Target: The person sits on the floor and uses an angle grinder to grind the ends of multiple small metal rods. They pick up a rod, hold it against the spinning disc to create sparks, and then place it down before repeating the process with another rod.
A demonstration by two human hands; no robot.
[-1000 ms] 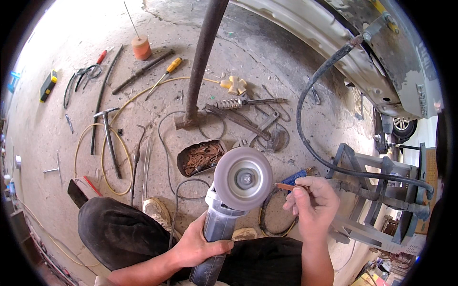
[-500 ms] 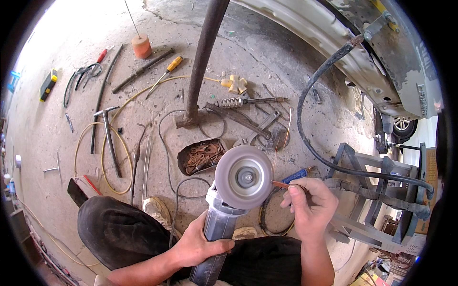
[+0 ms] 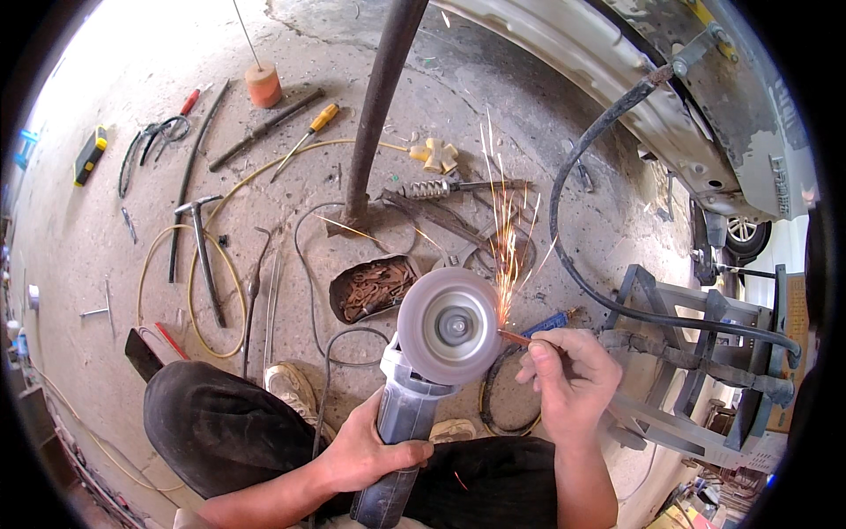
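Nearest me, my left hand is clenched around the grey body of the angle grinder, its disc facing up. Just right of it, my right hand pinches a thin metal rod, tip touching the disc's right edge, sparks streaming away from me. I judge the grinding of the rod's tip is under way; next calls for steady light pressure and fingers kept off the disc. Farther out on the floor lie a tray of rusty scrap, a hammer and a screwdriver.
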